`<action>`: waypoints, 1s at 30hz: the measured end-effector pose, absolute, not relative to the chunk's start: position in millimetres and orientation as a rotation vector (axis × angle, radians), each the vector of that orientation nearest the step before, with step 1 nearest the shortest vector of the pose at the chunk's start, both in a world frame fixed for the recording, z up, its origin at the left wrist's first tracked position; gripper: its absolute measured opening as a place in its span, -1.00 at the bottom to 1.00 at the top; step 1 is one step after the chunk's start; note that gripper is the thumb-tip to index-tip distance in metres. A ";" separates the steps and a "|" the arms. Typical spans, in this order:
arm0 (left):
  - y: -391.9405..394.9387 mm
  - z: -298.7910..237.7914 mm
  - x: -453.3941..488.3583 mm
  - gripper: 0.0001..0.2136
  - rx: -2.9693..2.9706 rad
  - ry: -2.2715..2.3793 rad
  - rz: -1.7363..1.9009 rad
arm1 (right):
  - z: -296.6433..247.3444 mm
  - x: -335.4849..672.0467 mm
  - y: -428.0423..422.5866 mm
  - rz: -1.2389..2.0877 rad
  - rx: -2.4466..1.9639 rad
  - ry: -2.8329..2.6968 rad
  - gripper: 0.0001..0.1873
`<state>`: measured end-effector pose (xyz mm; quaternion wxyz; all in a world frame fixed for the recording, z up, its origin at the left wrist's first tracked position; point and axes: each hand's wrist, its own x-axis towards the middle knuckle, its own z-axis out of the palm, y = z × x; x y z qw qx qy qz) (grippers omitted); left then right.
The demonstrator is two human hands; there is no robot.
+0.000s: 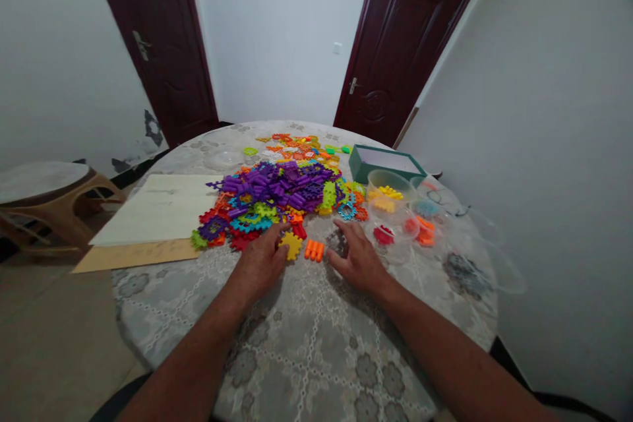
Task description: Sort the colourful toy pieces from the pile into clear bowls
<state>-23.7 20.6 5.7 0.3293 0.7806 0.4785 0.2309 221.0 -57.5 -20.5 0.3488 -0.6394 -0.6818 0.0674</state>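
Lace-covered round table [306, 343]: left hand [260, 264] spread against yellow gear piece [291, 245], right hand [357, 260] splayed (orange pegs [314, 250] between); careless sweep could scatter heaped pieces [277, 194].

On our round, cloth-covered bench [306, 356], a heap of plastic interlocking toy pieces [277, 194] lies ahead of us, with clear plastic tubs [390, 175] to its right, a rectangular box [386, 163] behind those, and a flat paper sheet [158, 208] to its left. Between our left hand [260, 264] and right hand [359, 260] lie a gear-shaped plastic piece [291, 245] and a ribbed plastic block [314, 250].
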 end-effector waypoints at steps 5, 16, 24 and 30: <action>29.9 -2.5 -26.0 -0.49 2.061 1.264 0.536 | -17.2 219.3 -56.9 0.232 -1.651 -1.894 -0.69; 42.5 -13.6 -28.3 -0.44 2.173 1.273 0.470 | 52.0 253.9 -90.5 0.069 -1.548 -1.719 -0.75; 42.5 -12.9 -27.4 -0.44 2.161 1.311 0.471 | 71.7 369.5 -170.8 -0.614 -2.000 -1.241 -0.61; 43.8 -11.1 -24.9 -0.47 2.153 1.315 0.466 | 38.0 428.0 -202.3 -0.655 -2.295 -1.234 -0.59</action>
